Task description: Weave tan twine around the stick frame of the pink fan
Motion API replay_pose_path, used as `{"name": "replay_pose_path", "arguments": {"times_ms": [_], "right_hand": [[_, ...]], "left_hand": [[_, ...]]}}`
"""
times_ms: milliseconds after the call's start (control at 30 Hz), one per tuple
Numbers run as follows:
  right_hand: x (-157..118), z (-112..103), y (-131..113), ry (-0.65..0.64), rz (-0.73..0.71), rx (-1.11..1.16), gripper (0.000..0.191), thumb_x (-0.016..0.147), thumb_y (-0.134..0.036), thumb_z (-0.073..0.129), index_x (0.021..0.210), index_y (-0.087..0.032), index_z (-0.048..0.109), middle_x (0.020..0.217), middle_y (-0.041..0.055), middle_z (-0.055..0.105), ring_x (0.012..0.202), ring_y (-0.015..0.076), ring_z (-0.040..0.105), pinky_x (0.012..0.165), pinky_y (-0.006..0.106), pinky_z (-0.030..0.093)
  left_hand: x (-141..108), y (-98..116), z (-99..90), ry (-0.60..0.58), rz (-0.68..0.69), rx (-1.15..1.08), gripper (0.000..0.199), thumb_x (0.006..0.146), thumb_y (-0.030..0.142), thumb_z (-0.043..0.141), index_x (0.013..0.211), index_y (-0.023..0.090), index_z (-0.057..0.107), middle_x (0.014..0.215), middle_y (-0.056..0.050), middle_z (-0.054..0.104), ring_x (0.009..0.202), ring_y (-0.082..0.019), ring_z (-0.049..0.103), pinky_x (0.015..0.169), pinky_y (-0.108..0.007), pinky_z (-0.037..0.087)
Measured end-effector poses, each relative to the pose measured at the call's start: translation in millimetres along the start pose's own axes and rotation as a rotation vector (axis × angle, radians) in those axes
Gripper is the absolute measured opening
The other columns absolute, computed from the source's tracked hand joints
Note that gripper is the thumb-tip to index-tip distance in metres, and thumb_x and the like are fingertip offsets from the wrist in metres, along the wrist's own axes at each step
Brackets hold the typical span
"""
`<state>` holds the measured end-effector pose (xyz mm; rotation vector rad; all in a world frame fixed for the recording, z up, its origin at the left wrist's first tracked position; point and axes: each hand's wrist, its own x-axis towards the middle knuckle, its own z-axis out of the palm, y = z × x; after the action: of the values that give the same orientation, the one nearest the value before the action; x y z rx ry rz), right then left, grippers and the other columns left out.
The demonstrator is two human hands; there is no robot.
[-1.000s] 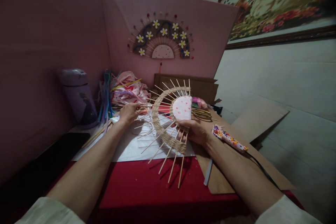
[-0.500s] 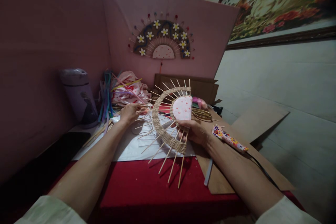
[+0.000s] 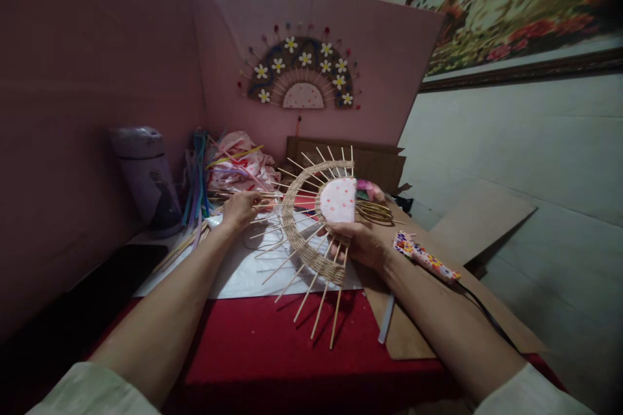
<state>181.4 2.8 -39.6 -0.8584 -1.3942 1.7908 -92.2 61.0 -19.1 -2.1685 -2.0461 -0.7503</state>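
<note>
A half-round fan frame (image 3: 296, 233), with thin wooden sticks radiating through a woven twine band, is held upright on its side above the table. At its centre is a white half-disc (image 3: 338, 201) with pink spots. My right hand (image 3: 363, 243) grips the fan at its lower inner edge, fingers partly hidden behind the sticks. My left hand (image 3: 241, 209) is closed in a pinch at the stick tips on the fan's left side. Exactly what lies between those fingertips is too small to be sure of, but it looks like a stick end.
A decorated fan (image 3: 304, 71) hangs on the pink panel. Left stand a purple bottle (image 3: 146, 175), pipe cleaners (image 3: 197, 175) and spotted cloth (image 3: 243, 172). Right, a floral-patterned glue gun (image 3: 426, 258) with a cord, a clear glue stick (image 3: 386, 319) and cardboard (image 3: 409, 337) lie on the red tablecloth (image 3: 272, 343).
</note>
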Motion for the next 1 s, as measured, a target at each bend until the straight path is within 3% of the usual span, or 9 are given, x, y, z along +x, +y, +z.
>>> {"name": "replay_pose_path", "arguments": {"times_ms": [467,1000], "right_hand": [[0.4,-1.1,1.8,0.019,0.004,0.002,0.025,0.074,-0.038,0.06,0.08,-0.014,0.065,0.054,0.0031,0.06,0.042,0.0096,0.05,0.04,0.021,0.042],[0.6,0.3,1.6,0.032,-0.001,-0.001,0.027,0.072,-0.039,0.062,0.078,-0.012,0.066,0.053,0.0041,0.06,0.042,0.0097,0.05,0.039,0.021,0.04]], "left_hand": [[1.0,-1.7,2.9,0.003,0.019,0.043,0.033,0.079,0.048,0.05,0.091,0.026,0.07,0.088,-0.005,0.07,0.083,-0.021,0.062,0.058,-0.025,0.036],[-0.4,-4.0,6.5,-0.005,0.027,0.014,0.03,0.077,0.045,0.055,0.092,0.023,0.07,0.09,-0.008,0.07,0.088,-0.026,0.062,0.068,-0.031,0.042]]}}
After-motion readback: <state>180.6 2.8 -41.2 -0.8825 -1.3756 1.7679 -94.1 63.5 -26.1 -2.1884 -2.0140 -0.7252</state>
